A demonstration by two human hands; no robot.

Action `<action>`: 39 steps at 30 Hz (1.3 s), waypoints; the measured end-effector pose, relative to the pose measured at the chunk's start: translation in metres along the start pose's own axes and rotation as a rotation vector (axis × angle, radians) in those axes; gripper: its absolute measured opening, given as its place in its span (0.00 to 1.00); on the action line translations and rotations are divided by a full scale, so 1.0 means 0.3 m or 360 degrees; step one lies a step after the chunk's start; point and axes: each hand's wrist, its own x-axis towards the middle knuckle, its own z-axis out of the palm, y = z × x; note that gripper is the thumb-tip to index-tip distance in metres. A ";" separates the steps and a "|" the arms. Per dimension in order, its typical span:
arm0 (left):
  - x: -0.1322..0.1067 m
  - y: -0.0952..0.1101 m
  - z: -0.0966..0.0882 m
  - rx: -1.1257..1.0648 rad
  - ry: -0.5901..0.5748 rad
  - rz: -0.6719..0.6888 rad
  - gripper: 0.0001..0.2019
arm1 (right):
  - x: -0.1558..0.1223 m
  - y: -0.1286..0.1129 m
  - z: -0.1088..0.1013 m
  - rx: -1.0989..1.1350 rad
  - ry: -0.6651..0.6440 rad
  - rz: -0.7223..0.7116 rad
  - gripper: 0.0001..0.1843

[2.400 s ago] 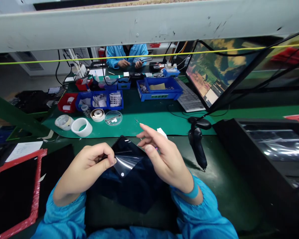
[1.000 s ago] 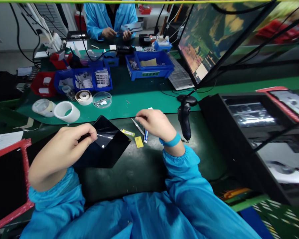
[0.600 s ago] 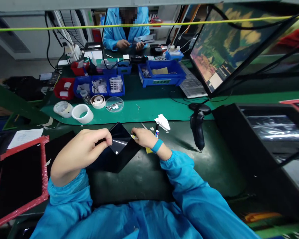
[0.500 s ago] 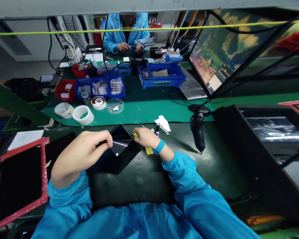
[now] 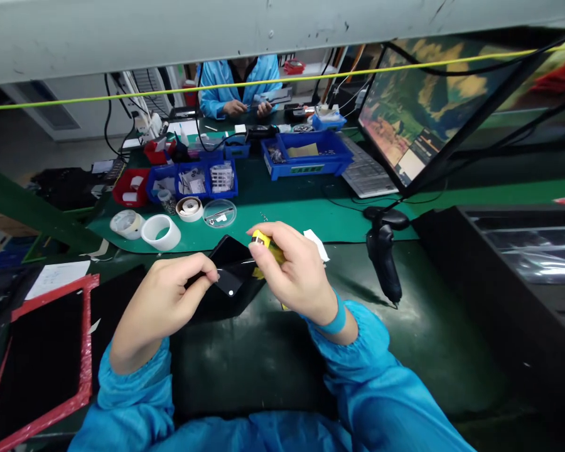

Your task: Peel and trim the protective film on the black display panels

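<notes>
My left hand (image 5: 164, 298) pinches the edge of a thin, dark glossy sheet (image 5: 226, 282) with a white dot near its corner. Under it lies a black, flat tablet-like panel (image 5: 228, 307), partly covered by that hand. My right hand (image 5: 296, 270) is closed around a small yellow tool with a dark band (image 5: 262, 238), held over the panel's right side. Its exact kind is not clear, since the fingers cover much of it. A folded white paper (image 5: 316, 243) lies behind my right hand.
A black electric screwdriver (image 5: 383, 267) stands at the right, near a black box (image 5: 480, 295). Tape rolls (image 5: 161, 232), a round clear dish (image 5: 220, 213) and blue bins (image 5: 306, 154) sit behind. A red-edged panel (image 5: 47, 345) lies left. A co-worker's hands (image 5: 235, 108) are across the bench.
My right hand has lifted from the table and turned, bringing the yellow tool up over the panel. My left hand keeps its pinch on the sheet, which now hangs lower. The view has tilted slightly.
</notes>
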 end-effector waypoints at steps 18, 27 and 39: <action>-0.024 0.040 0.048 0.0115 0.0113 0.0047 0.10 | -0.013 0.004 -0.001 -0.0284 0.0057 -0.0141 0.15; -0.036 0.056 0.059 0.0176 0.0114 0.0091 0.09 | -0.039 0.015 0.046 -0.0064 0.0182 -0.0218 0.16; -0.042 0.053 0.062 0.0170 0.0105 0.0124 0.10 | -0.042 0.024 0.039 0.0060 0.0097 -0.0123 0.21</action>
